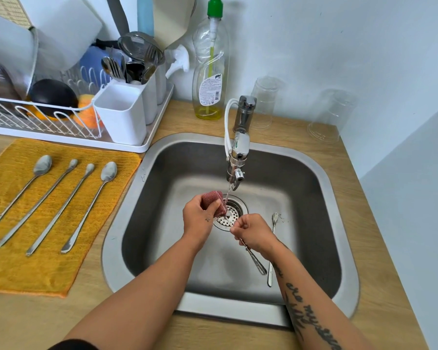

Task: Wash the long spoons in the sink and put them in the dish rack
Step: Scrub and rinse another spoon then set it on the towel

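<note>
Left hand: the left hand point(200, 218) is closing around a red mesh scrubber point(214, 202), pressing it just above the pinch of the other hand.
Right hand: the right hand point(254, 234) is pinching the held spoon point(256, 261) partway along its stem; the handle is trailing back below the grip, while the bowl end, toward the scrubber, is too blurred to make out.
Water: a thin stream from the tap point(239, 150) is falling just ahead of the grip, over the drain point(229, 213).
Other spoons: one sink spoon point(273, 246) is lying on the sink point(321, 198) floor just beside the right hand; four long spoons point(68, 205) are waiting on the yellow cloth point(48, 269), well apart to the left.
Dish rack: the dish rack point(137, 145) is sitting beyond the cloth, far from the grip.
Doing it well: she is likely best served by keeping the pinch firm, running the scrubber along the whole stem, and turning the spoon under the stream.
Progress: judging by the layout, most spoons are remaining unwashed.
</note>
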